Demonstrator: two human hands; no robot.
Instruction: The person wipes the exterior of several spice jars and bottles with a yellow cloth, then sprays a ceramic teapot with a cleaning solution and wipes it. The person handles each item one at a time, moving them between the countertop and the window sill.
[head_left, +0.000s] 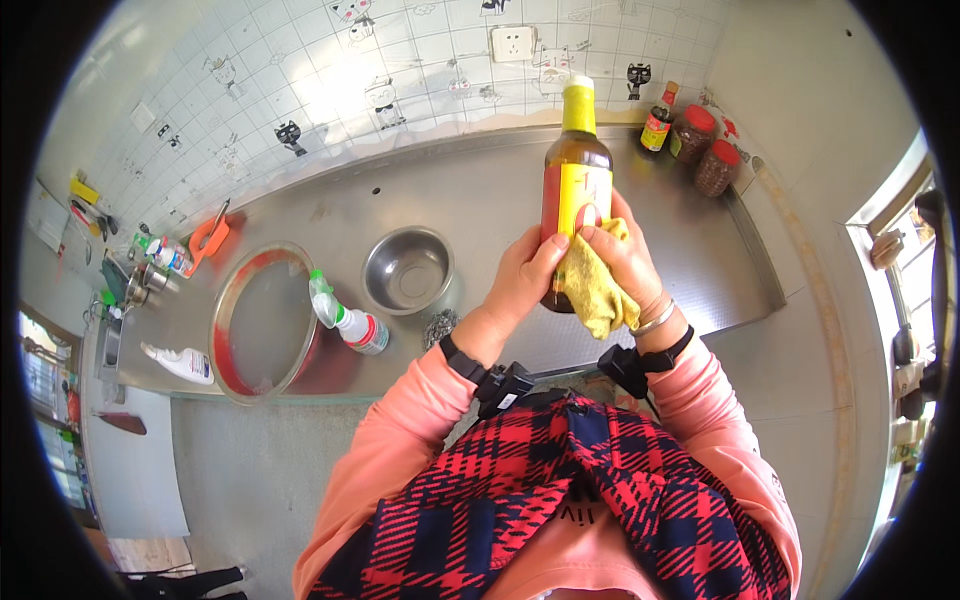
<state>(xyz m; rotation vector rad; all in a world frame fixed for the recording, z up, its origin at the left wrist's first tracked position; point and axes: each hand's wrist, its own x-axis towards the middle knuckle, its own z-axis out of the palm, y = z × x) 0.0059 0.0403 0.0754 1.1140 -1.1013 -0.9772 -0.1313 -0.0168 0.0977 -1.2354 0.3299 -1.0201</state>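
A dark glass sauce bottle (576, 150) with a yellow neck wrap, a white cap and a red and yellow label is held up over the steel counter. Around its lower left side is my left hand (514, 281), thumb on the label. My right hand (634, 259) grips the bottle's right side and pins a yellow cloth (600, 292) against the label with its thumb. The cloth hangs down over the bottle's lower part. My fingers behind the glass are mostly hidden.
On the stainless steel counter (472, 195) stand a steel bowl (409, 270), a steel-wool scourer (440, 328), a spray bottle (352, 319) and a large basin of cloudy water (270, 322). A white spray bottle (180, 363) lies left. Another sauce bottle (657, 124) and red-lidded jars (694, 131) occupy the back right corner.
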